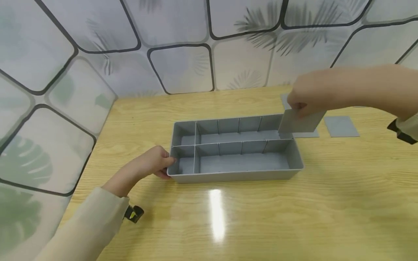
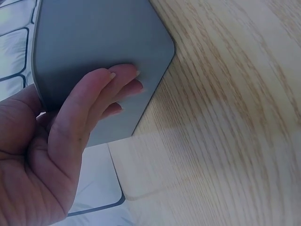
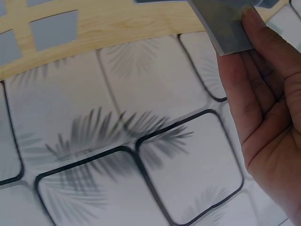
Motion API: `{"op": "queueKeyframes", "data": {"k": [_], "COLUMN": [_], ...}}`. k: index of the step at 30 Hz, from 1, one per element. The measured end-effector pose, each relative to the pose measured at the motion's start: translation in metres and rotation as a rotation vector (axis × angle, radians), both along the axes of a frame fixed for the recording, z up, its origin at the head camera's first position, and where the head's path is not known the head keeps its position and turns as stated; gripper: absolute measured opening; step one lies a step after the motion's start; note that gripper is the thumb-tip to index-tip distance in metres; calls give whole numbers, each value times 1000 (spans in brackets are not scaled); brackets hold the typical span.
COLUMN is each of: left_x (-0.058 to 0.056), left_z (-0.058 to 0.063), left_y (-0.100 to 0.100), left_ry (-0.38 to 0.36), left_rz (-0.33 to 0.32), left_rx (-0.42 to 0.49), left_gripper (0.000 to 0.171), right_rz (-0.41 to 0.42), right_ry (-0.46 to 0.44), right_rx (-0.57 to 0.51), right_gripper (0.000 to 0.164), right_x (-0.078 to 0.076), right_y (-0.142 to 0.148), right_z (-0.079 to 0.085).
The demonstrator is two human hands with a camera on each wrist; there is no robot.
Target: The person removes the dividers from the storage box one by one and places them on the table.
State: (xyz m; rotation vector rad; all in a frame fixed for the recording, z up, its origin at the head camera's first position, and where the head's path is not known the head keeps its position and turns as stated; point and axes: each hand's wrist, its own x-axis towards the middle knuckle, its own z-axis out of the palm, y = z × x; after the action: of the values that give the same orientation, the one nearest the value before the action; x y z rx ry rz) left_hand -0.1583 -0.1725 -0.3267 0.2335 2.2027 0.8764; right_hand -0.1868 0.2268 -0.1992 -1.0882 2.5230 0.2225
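Note:
A long grey organizer box [image 1: 235,177] stands on the table, split by one lengthwise divider and a crosswise one near its left end. My left hand [image 1: 153,160] grips that left end, thumb over the rim; in the left wrist view the fingers [image 2: 94,92] lie along the outer wall. Above the box's back right corner, my right hand [image 1: 313,90] pinches a flat grey divider panel [image 1: 302,122] by its upper edge. The right wrist view shows the panel [image 3: 225,28] between thumb and fingers. Whether its lower edge touches the box cannot be told.
Several loose grey panels lie right of and behind the box, one panel [image 1: 341,126] in full sight and another panel [image 1: 307,134] partly hidden. The wooden table [image 1: 261,217] meets a patterned wall [image 1: 183,69] at the back and left.

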Motion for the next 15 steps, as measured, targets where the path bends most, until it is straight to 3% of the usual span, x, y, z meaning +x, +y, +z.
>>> {"op": "queueKeyframes", "data": {"k": [7, 15], "left_x": [2, 6], "left_z": [3, 2], "left_y": [-1, 0], "left_ry": [-14, 1], "left_rz": [-4, 8], "left_rx": [13, 14], "left_gripper": [32, 33], "right_rz": [-144, -214], "right_ry": [-28, -11], "right_rx": [59, 83], "right_gripper": [17, 18], "right_x": [-4, -13], "right_y": [39, 87], "right_z": [-3, -22]}}
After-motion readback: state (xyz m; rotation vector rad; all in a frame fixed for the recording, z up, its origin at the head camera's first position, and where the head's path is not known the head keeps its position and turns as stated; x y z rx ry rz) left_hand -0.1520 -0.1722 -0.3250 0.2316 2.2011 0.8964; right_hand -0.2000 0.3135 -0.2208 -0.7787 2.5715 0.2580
